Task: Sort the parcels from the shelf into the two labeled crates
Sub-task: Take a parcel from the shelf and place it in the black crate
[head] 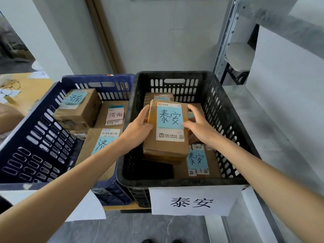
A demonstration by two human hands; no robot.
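Note:
A brown cardboard parcel (pixel 166 146) with a blue note reading 泰安 is inside the black crate (pixel 228 109), lying on other parcels. My left hand (pixel 138 128) grips its left side and my right hand (pixel 199 125) grips its right side. Another 泰安 parcel (pixel 198 162) lies flat at the crate's bottom right, and one more (pixel 161 97) shows at the back. The crate's front carries a white paper label (pixel 192 200) reading 泰安. The blue crate (pixel 35 137) to the left holds three parcels with 济南 notes (pixel 77 107), (pixel 114 114), (pixel 101 144).
A grey metal shelf (pixel 273 120) runs along the right, with its upright post (pixel 226 41) behind the black crate. A wooden table with glasses (pixel 12 86) stands at the far left. Grey floor lies below the crates.

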